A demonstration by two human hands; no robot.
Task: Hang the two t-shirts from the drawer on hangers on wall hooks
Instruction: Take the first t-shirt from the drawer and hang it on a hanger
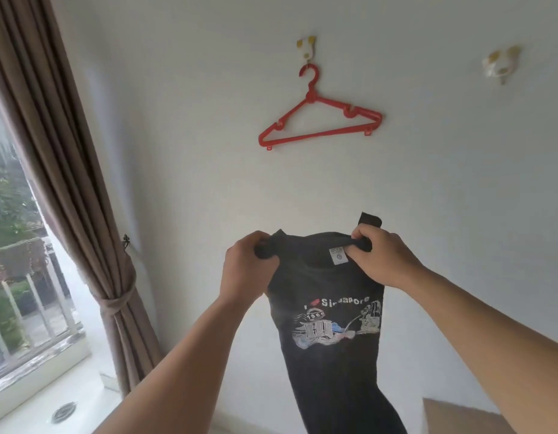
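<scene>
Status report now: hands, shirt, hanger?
Both hands, left and right, grip black t-shirt at collar. Red hanger empty on hook. Nothing between.

left hand [247, 266]: raised ahead, fist closed, back of hand toward camera, gripping bunched cloth | right hand [382, 256]: raised level with left, fingers [360, 238] curled over and pinched shut on cloth | forearms: both bare, reaching up and inward from the lower corners, hands apart
</scene>
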